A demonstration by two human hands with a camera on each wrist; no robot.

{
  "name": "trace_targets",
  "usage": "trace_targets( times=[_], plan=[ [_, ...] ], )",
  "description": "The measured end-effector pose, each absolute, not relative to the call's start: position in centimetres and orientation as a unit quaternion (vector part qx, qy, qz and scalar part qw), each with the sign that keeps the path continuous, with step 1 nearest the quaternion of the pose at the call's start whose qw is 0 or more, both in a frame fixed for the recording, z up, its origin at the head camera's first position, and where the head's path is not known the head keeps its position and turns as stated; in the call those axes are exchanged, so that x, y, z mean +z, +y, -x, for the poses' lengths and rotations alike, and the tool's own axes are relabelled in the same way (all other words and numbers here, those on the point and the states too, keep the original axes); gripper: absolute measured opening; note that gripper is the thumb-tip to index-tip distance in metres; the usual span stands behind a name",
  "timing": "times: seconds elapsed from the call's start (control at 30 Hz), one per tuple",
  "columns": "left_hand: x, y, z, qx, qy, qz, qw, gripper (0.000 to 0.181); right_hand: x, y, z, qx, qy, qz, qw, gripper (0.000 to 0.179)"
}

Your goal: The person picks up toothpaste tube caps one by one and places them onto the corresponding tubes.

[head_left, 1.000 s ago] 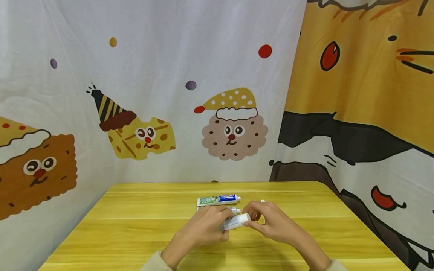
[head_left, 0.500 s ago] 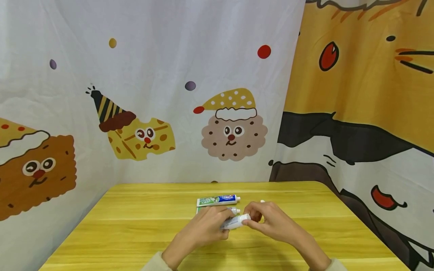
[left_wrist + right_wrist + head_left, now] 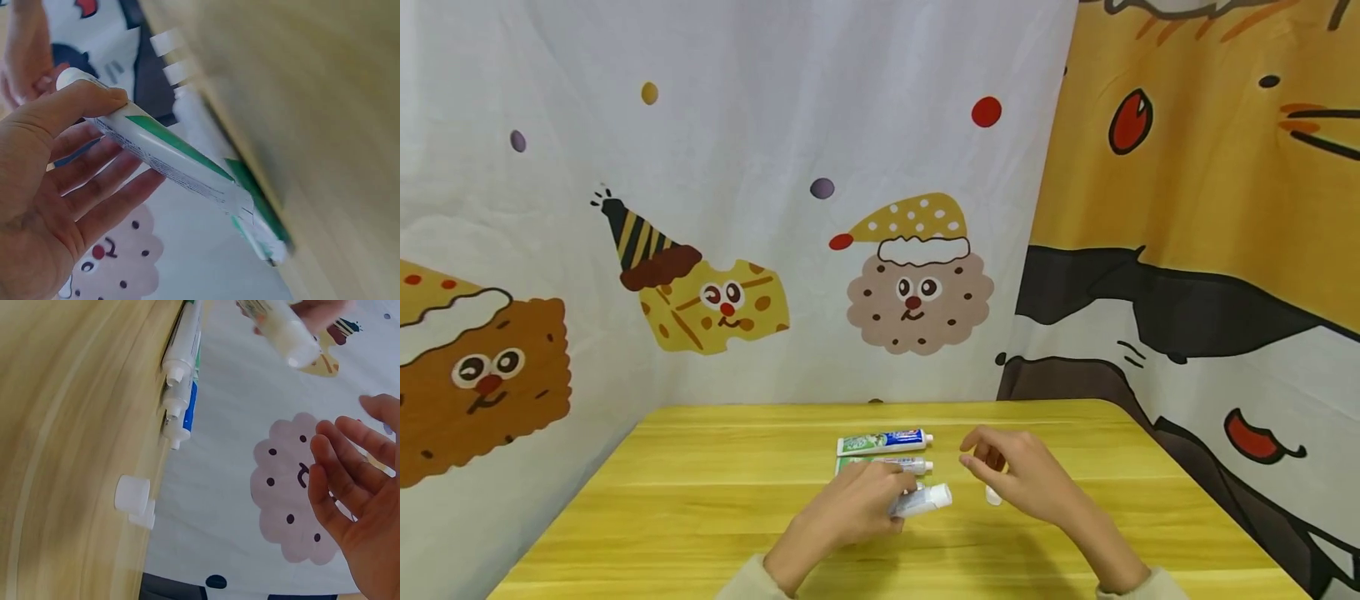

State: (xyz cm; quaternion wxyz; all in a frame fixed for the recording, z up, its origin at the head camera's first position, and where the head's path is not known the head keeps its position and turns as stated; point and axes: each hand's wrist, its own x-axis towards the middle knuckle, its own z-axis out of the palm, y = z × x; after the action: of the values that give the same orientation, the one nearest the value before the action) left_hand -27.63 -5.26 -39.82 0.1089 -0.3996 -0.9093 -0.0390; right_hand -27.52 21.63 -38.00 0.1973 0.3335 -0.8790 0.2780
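My left hand (image 3: 859, 506) pinches a white and green toothpaste tube (image 3: 169, 150) between thumb and fingers, its white-capped end pointing right toward the other hand. The white cap (image 3: 940, 496) sits on the tube's end. To the right of it my right hand (image 3: 1026, 477) hangs in the air, fingers loosely bent and holding nothing, as the right wrist view shows. Beneath that hand a loose white cap (image 3: 993, 496) rests on the tabletop. In the right wrist view a second, smaller cap (image 3: 147, 515) stands just behind a larger one (image 3: 132, 495).
Beyond my left hand, toothpaste tubes lie side by side with bare nozzles toward the right: a blue and green tube (image 3: 880, 442) farthest back, then a white and green tube (image 3: 913, 466). A nearer tube (image 3: 186, 344) is mostly hidden in the head view. A printed curtain (image 3: 820, 367) borders the wooden table (image 3: 700, 500).
My right hand has let go of the held tube's cap and moved away to the right. A loose cap on the table now shows beneath it. The left hand keeps its hold.
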Motion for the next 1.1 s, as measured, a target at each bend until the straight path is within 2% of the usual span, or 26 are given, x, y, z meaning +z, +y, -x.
trace_targets(
  times=[0.27, 0.67, 0.87, 1.1],
  plan=[
    [-41.7, -5.5, 27.7, 0.020, -0.907, 0.411, 0.095, 0.018, -37.8, 21.9, 27.7, 0.264, -0.889, -0.312, 0.207, 0.004],
    [-42.2, -4.8, 27.8, 0.069, -0.891, 0.437, 0.103, 0.025, -37.9, 22.4, 27.9, 0.255, -0.896, -0.298, 0.209, 0.005],
    [-42.2, -4.8, 27.9, 0.044, -0.891, 0.440, 0.100, 0.022, -37.8, 22.6, 27.9, 0.254, -0.900, -0.291, 0.201, 0.004],
    [-41.1, -4.9, 28.9, -0.017, -0.875, 0.459, 0.150, 0.018, -37.6, 22.9, 27.9, 0.248, -0.910, -0.284, 0.172, 0.004]
  ],
)
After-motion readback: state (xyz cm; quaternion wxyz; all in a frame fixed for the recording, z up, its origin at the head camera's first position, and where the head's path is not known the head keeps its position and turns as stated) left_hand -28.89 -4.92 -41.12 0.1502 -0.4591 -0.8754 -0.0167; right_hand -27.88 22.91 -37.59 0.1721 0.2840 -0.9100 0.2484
